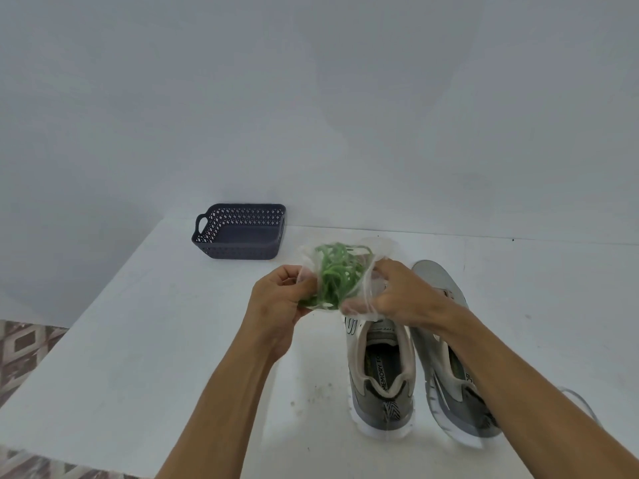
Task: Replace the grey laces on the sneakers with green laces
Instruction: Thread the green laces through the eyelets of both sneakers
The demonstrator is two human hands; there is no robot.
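A clear plastic bag with a tangle of green laces inside is held above the table. My left hand pinches the bag's left side. Gripping its right side is my right hand. Below them two grey and beige sneakers stand side by side, heels toward me: the left sneaker and the right sneaker, partly covered by my right forearm. The sneakers' lacing areas are hidden behind the bag and my hands.
A dark grey perforated basket stands at the back left of the white table, near the wall. The table's left edge drops to a patterned floor. A thin grey loop lies by my right forearm.
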